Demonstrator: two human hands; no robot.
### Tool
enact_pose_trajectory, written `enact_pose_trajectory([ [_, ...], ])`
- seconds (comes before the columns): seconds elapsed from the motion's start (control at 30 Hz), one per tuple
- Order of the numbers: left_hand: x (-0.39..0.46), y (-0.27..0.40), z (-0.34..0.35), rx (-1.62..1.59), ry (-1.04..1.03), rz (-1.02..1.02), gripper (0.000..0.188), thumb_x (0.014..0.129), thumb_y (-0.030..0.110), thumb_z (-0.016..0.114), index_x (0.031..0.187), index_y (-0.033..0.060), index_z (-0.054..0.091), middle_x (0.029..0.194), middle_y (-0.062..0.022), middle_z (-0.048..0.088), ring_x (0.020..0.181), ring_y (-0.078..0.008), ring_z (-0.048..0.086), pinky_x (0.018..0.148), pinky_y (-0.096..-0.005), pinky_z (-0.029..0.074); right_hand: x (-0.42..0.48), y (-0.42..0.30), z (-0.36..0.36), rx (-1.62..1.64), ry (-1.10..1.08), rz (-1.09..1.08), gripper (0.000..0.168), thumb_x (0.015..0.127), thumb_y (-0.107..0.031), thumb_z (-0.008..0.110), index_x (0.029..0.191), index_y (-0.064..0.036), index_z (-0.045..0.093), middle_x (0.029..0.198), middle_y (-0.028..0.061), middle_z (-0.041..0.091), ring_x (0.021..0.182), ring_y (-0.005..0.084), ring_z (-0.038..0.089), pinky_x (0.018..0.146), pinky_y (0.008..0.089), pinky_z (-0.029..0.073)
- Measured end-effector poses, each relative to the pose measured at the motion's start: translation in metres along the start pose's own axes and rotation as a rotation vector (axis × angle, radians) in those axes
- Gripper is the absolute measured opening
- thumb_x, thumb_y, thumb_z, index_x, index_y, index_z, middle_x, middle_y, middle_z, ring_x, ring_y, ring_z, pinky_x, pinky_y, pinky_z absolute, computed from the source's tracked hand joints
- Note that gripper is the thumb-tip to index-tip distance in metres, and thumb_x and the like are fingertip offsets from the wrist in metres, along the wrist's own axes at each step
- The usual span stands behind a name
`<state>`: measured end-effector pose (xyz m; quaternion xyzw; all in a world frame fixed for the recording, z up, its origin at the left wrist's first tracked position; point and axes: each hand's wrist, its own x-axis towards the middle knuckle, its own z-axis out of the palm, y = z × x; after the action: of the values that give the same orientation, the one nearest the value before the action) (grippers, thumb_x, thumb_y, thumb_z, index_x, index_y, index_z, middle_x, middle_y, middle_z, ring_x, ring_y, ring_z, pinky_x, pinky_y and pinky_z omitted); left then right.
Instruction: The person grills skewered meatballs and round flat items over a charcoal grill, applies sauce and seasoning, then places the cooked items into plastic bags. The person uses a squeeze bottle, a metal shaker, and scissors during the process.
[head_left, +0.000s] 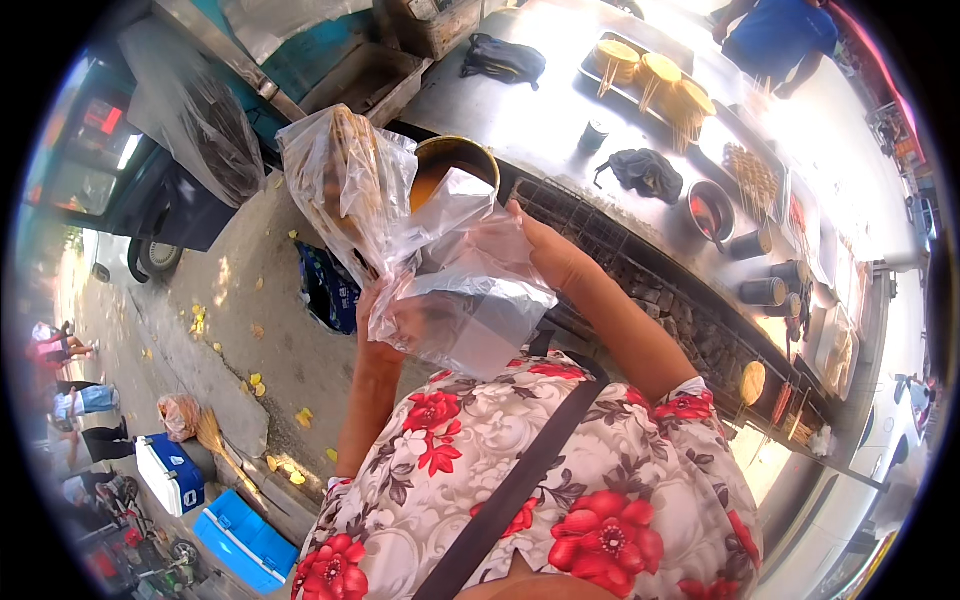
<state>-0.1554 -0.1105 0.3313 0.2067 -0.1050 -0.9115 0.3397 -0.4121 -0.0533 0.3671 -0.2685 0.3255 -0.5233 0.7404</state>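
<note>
My left hand (379, 307) is closed on the gathered neck of a clear plastic bag (330, 161) that holds brown skewered food. My right hand (544, 247) grips the edge of a second thin clear plastic bag (480, 277), which spreads open between both hands in front of my chest. Its film partly hides my left fingers. Behind the bags stands a round metal pot (487, 161) with orange-brown liquid, partly covered by them.
A long charcoal grill (637, 255) with wire grates runs to the right. On the steel counter (540, 120) are trays of skewers, black plastic bags, a steel bowl (709, 210) and dark canisters (763, 291). A person in blue (780, 37) stands across it. A blue cooler (244, 540) sits lower left.
</note>
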Motion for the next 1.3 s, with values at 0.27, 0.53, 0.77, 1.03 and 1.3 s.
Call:
enact_pose_trajectory([
  [0.27, 0.033, -0.004, 0.021, 0.276, 0.195, 0.04, 0.036, 0.085, 0.015, 0.05, 0.117, 0.0003, 0.045, 0.092, -0.012, 0.06, 0.076, -0.0215, 0.062, 0.061, -0.0352, 0.053, -0.031, -0.001, -0.012, -0.325, 0.342, -0.246, 0.017, 0.087, -0.019, 0.058, 0.091, -0.002, 0.062, 0.082, -0.0008, 0.061, 0.072, 0.0044, 0.054, 0.067, 0.02, 0.045],
  [0.53, 0.073, 0.014, -0.042, 1.775, -0.499, 0.909, 0.042, 0.077, 0.028, 0.061, 0.106, -0.0016, 0.054, 0.101, -0.0184, 0.06, 0.094, -0.031, 0.059, 0.082, -0.0401, 0.047, -0.059, 0.025, -0.019, -0.547, 0.554, -0.438, 0.029, 0.088, -0.027, 0.056, 0.099, -0.001, 0.063, 0.077, 0.0012, 0.061, 0.066, 0.0069, 0.05, 0.059, 0.0227, 0.041],
  [0.77, 0.105, -0.008, -0.018, 1.823, -0.651, 0.703, 0.031, 0.072, 0.024, 0.062, 0.091, -0.0002, 0.061, 0.097, -0.0195, 0.061, 0.089, -0.0375, 0.058, 0.079, -0.0436, 0.046, -0.114, 0.056, -0.031, -0.34, 0.631, -0.383, 0.027, 0.085, -0.024, 0.062, 0.094, 0.001, 0.063, 0.076, 0.0017, 0.063, 0.066, 0.0065, 0.052, 0.062, 0.0221, 0.043],
  [1.03, 0.085, -0.08, 0.04, 2.133, -1.099, 0.793, 0.044, 0.075, 0.025, 0.06, 0.111, 0.0015, 0.052, 0.104, -0.0168, 0.059, 0.088, -0.0305, 0.06, 0.077, -0.0386, 0.049, -0.258, 0.067, -0.06, -0.294, 0.931, -0.504, 0.026, 0.088, -0.026, 0.057, 0.095, -0.002, 0.061, 0.082, 0.0027, 0.063, 0.074, 0.0085, 0.058, 0.064, 0.0226, 0.047],
  [1.3, 0.01, -0.12, 0.037, 0.835, 0.139, -0.007, 0.034, 0.089, 0.023, 0.047, 0.114, 0.0005, 0.05, 0.106, -0.0117, 0.058, 0.091, -0.0231, 0.06, 0.075, -0.0314, 0.052, -0.533, 0.232, -0.179, -1.014, 2.085, 0.718, 0.07, 0.068, -0.031, 0.07, 0.125, -0.01, 0.037, 0.118, 0.0155, 0.048, 0.109, 0.0353, 0.047, 0.087, 0.0472, 0.04],
])
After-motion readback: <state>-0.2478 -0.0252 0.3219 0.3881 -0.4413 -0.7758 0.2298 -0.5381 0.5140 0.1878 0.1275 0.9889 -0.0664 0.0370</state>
